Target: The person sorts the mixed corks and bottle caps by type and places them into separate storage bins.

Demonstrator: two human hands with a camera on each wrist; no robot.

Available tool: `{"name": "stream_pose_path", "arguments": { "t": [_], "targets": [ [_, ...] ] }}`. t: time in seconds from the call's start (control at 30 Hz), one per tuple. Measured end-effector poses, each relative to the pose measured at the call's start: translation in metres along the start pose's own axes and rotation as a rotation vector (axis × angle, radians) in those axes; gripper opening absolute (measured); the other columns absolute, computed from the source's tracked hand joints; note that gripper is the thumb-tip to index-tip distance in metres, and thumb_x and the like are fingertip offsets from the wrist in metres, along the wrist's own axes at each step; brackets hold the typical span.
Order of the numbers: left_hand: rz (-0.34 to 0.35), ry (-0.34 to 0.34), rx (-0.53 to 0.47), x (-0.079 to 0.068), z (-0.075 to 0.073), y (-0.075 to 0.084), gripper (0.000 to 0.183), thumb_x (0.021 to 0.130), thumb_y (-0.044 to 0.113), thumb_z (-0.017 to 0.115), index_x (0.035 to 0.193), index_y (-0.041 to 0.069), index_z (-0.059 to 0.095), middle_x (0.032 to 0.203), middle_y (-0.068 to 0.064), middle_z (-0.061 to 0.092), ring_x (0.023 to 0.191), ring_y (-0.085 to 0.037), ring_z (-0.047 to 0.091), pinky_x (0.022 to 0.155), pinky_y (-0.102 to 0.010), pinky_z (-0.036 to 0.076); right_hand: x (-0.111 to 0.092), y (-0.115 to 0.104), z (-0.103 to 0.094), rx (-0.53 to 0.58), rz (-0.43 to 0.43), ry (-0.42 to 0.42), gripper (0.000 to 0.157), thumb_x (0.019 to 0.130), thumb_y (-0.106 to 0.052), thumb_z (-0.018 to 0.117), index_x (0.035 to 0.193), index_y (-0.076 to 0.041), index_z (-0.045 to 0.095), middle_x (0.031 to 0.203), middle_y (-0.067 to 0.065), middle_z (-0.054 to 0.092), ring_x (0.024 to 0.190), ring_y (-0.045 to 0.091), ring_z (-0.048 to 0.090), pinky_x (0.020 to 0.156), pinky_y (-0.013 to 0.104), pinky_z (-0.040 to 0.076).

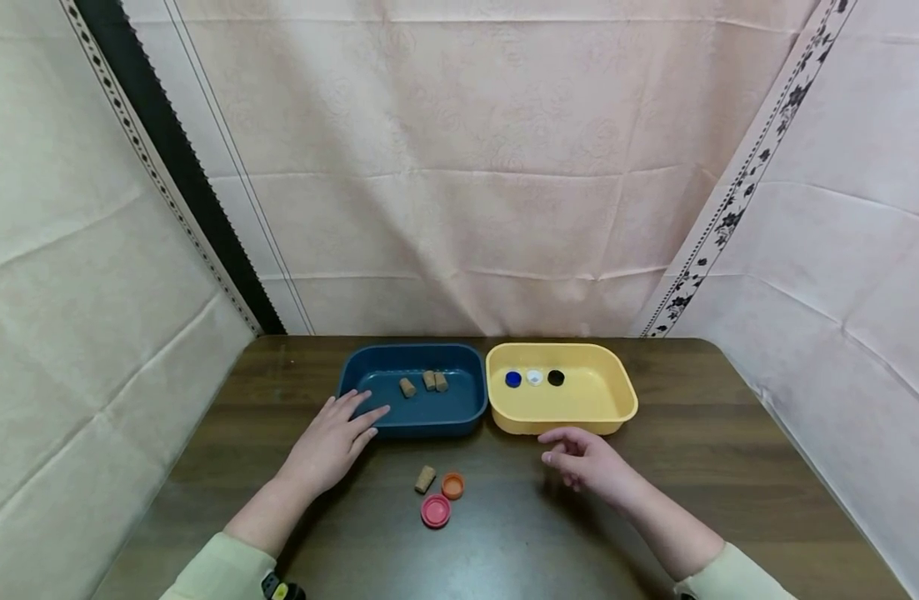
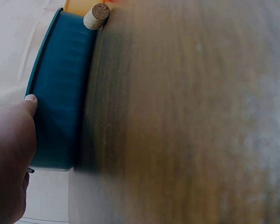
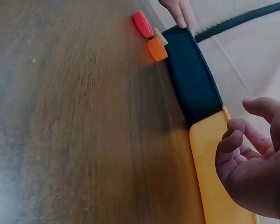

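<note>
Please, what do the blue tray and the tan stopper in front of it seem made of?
The blue tray looks like plastic, probably moulded: smooth, faintly shiny, evenly coloured. The tan stopper seems to be cork: matte, with a speckled, grainy end.

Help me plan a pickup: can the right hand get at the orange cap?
Probably yes: the right hand looks empty, and only bare tabletop shows between it and the orange cap.
</note>
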State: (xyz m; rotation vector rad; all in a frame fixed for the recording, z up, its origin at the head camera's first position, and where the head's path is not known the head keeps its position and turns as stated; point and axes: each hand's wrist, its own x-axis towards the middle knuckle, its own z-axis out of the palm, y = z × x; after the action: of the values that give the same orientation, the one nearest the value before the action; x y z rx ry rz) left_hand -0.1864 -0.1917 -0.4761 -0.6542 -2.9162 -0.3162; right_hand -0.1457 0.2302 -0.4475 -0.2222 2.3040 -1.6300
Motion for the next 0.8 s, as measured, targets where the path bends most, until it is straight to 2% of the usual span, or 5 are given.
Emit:
{"name": "stream_pose_path", "arguments": {
  "t": [0.1, 0.27, 0.43, 0.57, 0.8],
  "targets": [
    [-0.001, -0.005, -0.001, 0.001, 0.000, 0.001, 0.046, 0.101, 0.037, 0.058, 0.146, 0.032, 0.051, 0.155, -0.009, 0.040, 0.147, -0.033, 0.026, 0.118, -0.057, 0.017, 0.005, -0.005, 0.004, -0.057, -0.002, -0.034, 0.039, 0.095, -0.022, 0.069, 0.125, 0.001, 0.059, 0.085, 0.009, 0.060, 0.061, 0.018, 0.054, 0.053, 0.031, 0.049],
    [0.003, -0.009, 0.002, 0.003, -0.002, 0.001, 0.046, 0.101, 0.037, 0.057, 0.146, 0.032, 0.051, 0.155, -0.009, 0.039, 0.148, -0.032, 0.025, 0.119, -0.057, 0.017, 0.015, -0.016, 0.017, -0.192, -0.060, -0.088, 0.035, 0.094, -0.022, 0.070, 0.122, -0.003, 0.063, 0.085, 0.006, 0.061, 0.065, 0.020, 0.056, 0.055, 0.032, 0.051],
    [0.007, 0.014, -0.011, 0.002, -0.002, 0.000, 0.045, 0.101, 0.036, 0.058, 0.145, 0.031, 0.052, 0.155, -0.010, 0.040, 0.147, -0.033, 0.026, 0.118, -0.057, 0.018, 0.027, -0.026, 0.035, -0.431, -0.151, -0.134, 0.030, 0.093, -0.022, 0.071, 0.120, -0.011, 0.066, 0.087, -0.004, 0.061, 0.076, 0.014, 0.058, 0.066, 0.028, 0.052],
    [-0.014, 0.009, -0.025, -0.001, 0.000, -0.001, 0.045, 0.101, 0.037, 0.057, 0.145, 0.031, 0.052, 0.155, -0.009, 0.040, 0.147, -0.033, 0.026, 0.118, -0.058, 0.017, 0.035, -0.032, 0.053, -0.630, -0.219, -0.196, 0.031, 0.092, -0.025, 0.072, 0.122, -0.018, 0.066, 0.088, -0.012, 0.062, 0.078, 0.008, 0.058, 0.071, 0.025, 0.052],
    [-0.017, 0.000, -0.017, -0.001, 0.003, -0.002, 0.045, 0.102, 0.039, 0.055, 0.146, 0.033, 0.051, 0.156, -0.009, 0.039, 0.147, -0.034, 0.026, 0.118, -0.058, 0.018, 0.039, -0.037, 0.078, -0.898, -0.372, -0.262, 0.035, 0.093, -0.029, 0.071, 0.126, -0.022, 0.065, 0.102, -0.005, 0.063, 0.080, 0.004, 0.056, 0.071, 0.022, 0.052]
  ]
}}
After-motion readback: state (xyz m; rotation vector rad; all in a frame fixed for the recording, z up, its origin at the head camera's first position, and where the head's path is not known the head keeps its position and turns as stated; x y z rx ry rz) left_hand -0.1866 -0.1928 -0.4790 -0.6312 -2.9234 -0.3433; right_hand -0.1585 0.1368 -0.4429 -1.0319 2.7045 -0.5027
